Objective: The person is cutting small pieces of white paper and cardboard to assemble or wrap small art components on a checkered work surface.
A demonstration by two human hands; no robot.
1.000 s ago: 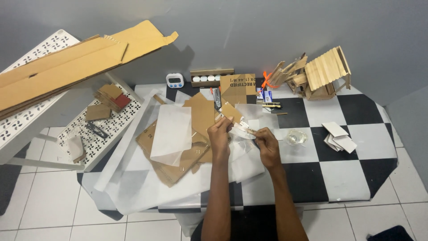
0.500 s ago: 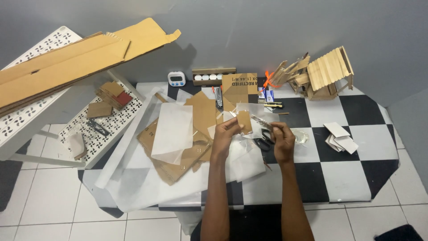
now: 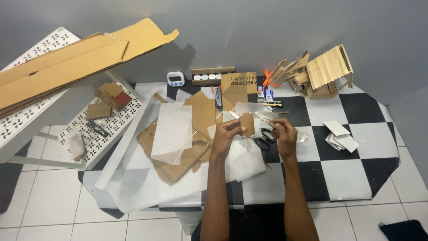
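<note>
Hands meet above the checkered table [image 3: 339, 178]: the left hand [image 3: 226, 134] pinches a small cardboard piece [image 3: 247, 123] upright, just left of black scissors [image 3: 264, 138]. The right hand [image 3: 284, 134] grips a thin stick-like tool [image 3: 264, 118], possibly a glue stick, its far end too blurred to identify; fingers hide its base.

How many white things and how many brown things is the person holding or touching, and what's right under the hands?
Brown card piece in left hand: 1
Pale stick in right hand: 1
Black scissors under the hands: 1
Total: 3
</note>
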